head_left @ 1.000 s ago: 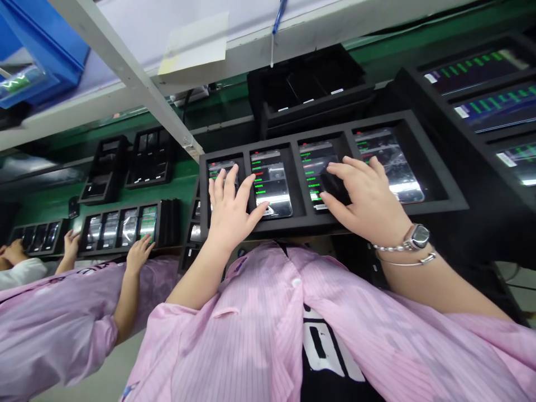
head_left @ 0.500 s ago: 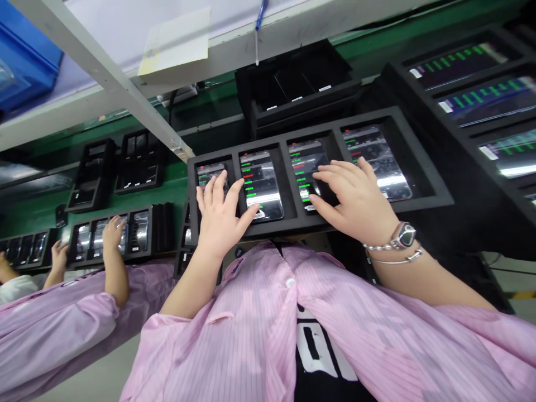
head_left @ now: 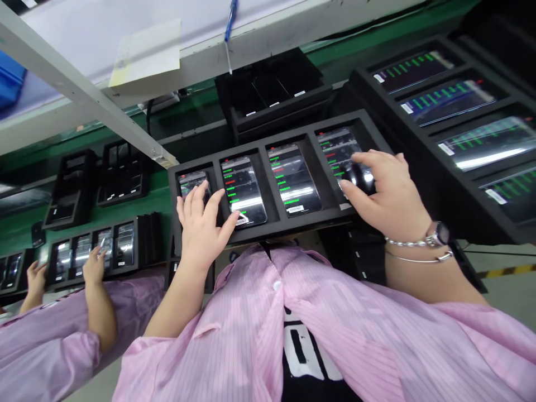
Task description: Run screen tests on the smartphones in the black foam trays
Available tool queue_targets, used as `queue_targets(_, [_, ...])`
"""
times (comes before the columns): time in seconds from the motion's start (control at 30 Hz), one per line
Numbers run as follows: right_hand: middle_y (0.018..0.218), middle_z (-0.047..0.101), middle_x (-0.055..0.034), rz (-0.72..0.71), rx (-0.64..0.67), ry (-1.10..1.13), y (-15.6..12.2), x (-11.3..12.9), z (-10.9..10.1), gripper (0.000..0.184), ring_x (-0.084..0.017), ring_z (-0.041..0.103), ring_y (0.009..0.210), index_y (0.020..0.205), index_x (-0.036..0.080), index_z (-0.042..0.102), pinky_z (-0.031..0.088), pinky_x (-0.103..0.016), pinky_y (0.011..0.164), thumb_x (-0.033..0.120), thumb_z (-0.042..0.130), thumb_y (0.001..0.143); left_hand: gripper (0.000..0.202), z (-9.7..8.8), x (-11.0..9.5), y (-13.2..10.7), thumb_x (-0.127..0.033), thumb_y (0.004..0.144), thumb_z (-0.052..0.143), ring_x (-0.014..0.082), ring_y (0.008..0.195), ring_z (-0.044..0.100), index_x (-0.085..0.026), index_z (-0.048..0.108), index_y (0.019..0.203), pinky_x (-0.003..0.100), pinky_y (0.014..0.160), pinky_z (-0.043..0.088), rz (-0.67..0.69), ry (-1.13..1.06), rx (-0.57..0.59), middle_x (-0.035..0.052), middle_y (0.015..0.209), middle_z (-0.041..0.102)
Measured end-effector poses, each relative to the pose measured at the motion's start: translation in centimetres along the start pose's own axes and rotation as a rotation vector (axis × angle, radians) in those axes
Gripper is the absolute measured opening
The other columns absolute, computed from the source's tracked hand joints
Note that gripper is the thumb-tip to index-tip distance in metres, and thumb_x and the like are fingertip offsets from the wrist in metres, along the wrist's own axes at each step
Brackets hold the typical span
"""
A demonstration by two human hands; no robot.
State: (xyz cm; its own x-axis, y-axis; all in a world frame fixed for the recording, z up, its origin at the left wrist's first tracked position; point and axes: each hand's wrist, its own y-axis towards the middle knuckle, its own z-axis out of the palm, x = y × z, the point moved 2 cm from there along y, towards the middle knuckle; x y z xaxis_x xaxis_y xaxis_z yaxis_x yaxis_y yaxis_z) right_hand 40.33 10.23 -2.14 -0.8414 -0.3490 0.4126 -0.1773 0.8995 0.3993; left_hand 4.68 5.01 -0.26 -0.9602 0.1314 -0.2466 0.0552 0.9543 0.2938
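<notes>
A black foam tray (head_left: 293, 226) in front of me holds a row of phones with lit screens showing green and red lines. My left hand (head_left: 201, 223) lies open with spread fingers over the leftmost phone (head_left: 190, 181). Its thumb rests at the lower edge of the second phone (head_left: 243, 187). The third phone (head_left: 293, 178) is uncovered. My right hand (head_left: 385, 195), with a watch and bracelet on the wrist, is open with its fingertips and thumb on the rightmost phone (head_left: 335, 148). Neither hand holds anything.
A larger black tray (head_left: 422, 139) of lit phones stands at the right. A black tray with dark slots (head_left: 272, 95) sits behind mine. At the left a co-worker's hands (head_left: 94, 265) touch phones in another tray. Overhead are a white shelf rail (head_left: 96, 111), a paper note (head_left: 144, 53) and a blue pen (head_left: 229, 22).
My right hand has moved from the third phone to the rightmost one. My left hand stays on the leftmost phone. The view has turned right, and the co-worker's hands have shifted.
</notes>
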Motion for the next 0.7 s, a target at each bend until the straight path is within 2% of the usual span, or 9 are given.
queue_targets(0.1, [0.143,0.061,-0.0142,0.015,0.039,0.004,-0.1,-0.5,0.0,0.052,-0.039,0.050,0.143,0.149,0.027,0.050,0.028,-0.073,0.124,0.053,0.047,0.103,0.056,0.1,0.1,0.0,-0.059,0.097,0.062,0.0390,0.150,0.045,-0.023,0.066,0.139,0.066,0.129,0.018,0.012,0.001,0.002,0.0188,0.162,0.049])
queue_targets(0.27, [0.147,0.058,-0.0193,0.021,0.137,0.008,0.5,-0.2,0.5,0.060,-0.043,0.041,0.150,0.152,0.020,0.047,0.021,-0.075,0.126,0.055,0.048,0.104,0.056,0.2,0.1,0.0,-0.060,0.098,0.061,0.0394,0.149,0.045,-0.023,0.066,0.139,0.066,0.130,0.018,0.009,0.000,-0.003,0.0184,0.162,0.049])
queue_targets(0.4, [0.144,0.060,-0.0214,0.050,0.162,0.004,0.8,0.4,0.7,0.064,-0.045,0.042,0.149,0.151,0.020,0.049,0.015,-0.081,0.124,0.062,0.046,0.103,0.057,0.3,-0.1,-0.1,-0.061,0.097,0.061,0.0387,0.149,0.046,-0.023,0.065,0.140,0.065,0.130,0.019,0.010,-0.009,-0.005,0.0181,0.161,0.050])
queue_targets(0.47, [0.146,0.059,-0.0207,0.006,0.170,0.034,0.9,1.6,1.2,0.064,-0.045,0.042,0.149,0.150,0.020,0.050,0.014,-0.081,0.124,0.063,0.045,0.104,0.057,0.3,-0.2,-0.2,-0.061,0.097,0.061,0.0372,0.149,0.047,-0.024,0.065,0.140,0.063,0.130,0.019,0.008,-0.023,-0.010,0.0174,0.161,0.051])
queue_targets(0.6, [0.147,0.058,-0.0208,-0.175,0.262,0.105,1.1,5.1,2.8,0.068,-0.043,0.041,0.150,0.151,0.014,0.047,0.017,-0.079,0.125,0.062,0.046,0.104,0.055,-0.3,-0.3,-0.6,-0.058,0.098,0.061,0.0342,0.147,0.050,-0.022,0.063,0.139,0.059,0.131,0.021,-0.004,-0.066,-0.076,0.0178,0.158,0.054])
queue_targets(0.7, [0.144,0.059,-0.0224,-0.207,0.251,0.109,1.2,7.6,3.9,0.068,-0.044,0.041,0.150,0.150,0.011,0.047,0.019,-0.078,0.125,0.061,0.045,0.105,0.053,-1.2,0.7,-1.4,-0.056,0.098,0.061,0.0334,0.148,0.050,-0.022,0.063,0.139,0.058,0.130,0.022,-0.032,-0.071,-0.131,0.0182,0.158,0.054])
